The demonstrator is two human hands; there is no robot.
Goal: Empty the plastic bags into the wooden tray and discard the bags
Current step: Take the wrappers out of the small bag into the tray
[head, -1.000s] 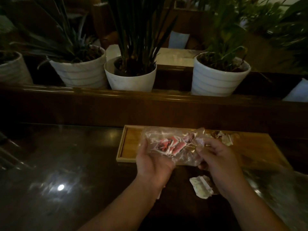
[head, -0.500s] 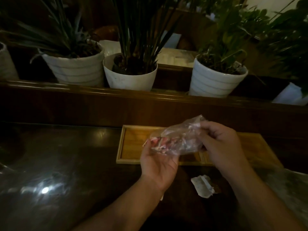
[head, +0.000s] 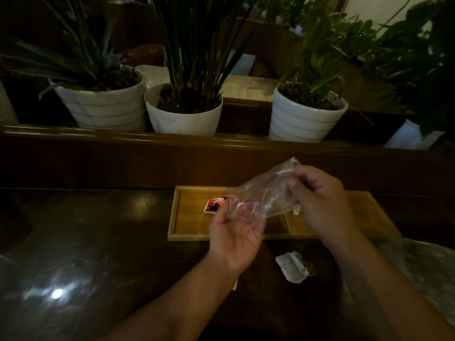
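A clear plastic bag (head: 267,193) hangs tilted over the wooden tray (head: 189,226), its high end pinched in my right hand (head: 322,205) and its low mouth end held by my left hand (head: 234,232). Red-and-white sachets (head: 216,205) are sliding out of the mouth over the tray's left compartment, and some red ones still show inside the bag. A pale sachet (head: 297,209) peeks out by my right hand in the right compartment.
A crumpled white wrapper (head: 293,265) lies on the dark glossy table in front of the tray. Clear plastic sheeting (head: 423,269) covers the table's right edge. Three white plant pots (head: 305,119) stand on the wooden ledge behind the tray.
My right hand has lifted its end of the bag higher, tilting the bag down to the left. Red sachets have slid to the mouth and begun to spill out over the tray.
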